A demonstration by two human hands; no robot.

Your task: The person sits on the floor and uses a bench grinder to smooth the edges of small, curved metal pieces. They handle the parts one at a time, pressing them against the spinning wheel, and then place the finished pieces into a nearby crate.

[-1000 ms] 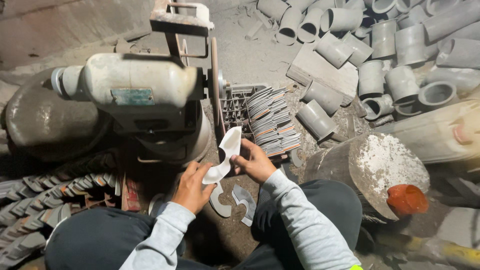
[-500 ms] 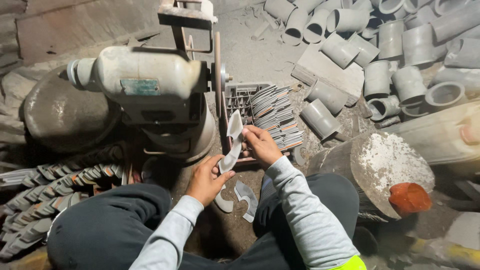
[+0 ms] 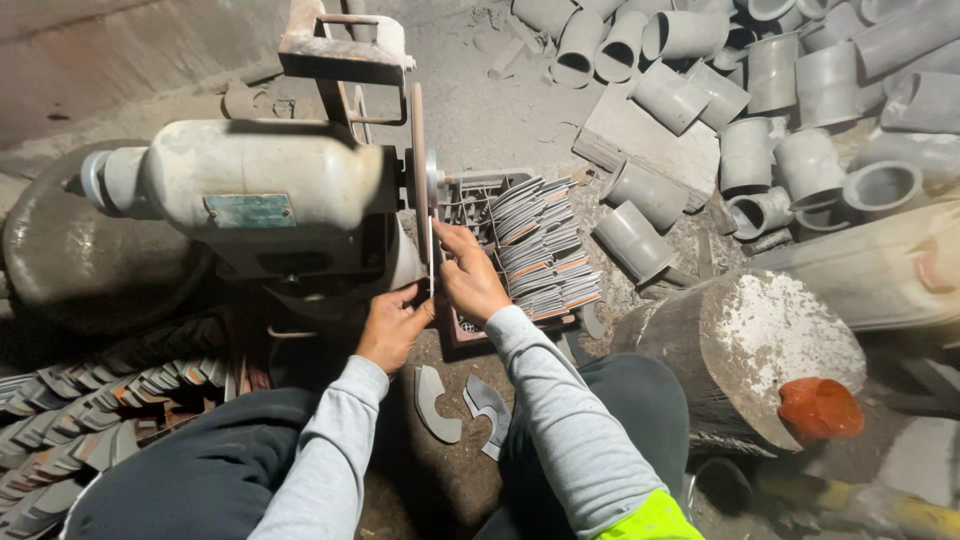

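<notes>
Left hand (image 3: pixel 392 325): I see its fingers closed on the lower edge of a thin flat metal piece (image 3: pixel 431 262).
Right hand (image 3: pixel 470 277): fingers pinch the same piece from the other side.
Metal piece: upright between both hands, edge touching the grinder disc (image 3: pixel 418 165).
Stacked cut pieces (image 3: pixel 545 245): just right of the right fingers.

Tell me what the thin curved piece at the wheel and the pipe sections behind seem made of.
Curved piece, pinched edge-on by left hand and right hand: probably sheet metal, thin, dull grey like the crate's stacked blanks. Pipe sections: likely cast metal or clay, matte, dusty grey; cannot tell which.
</notes>
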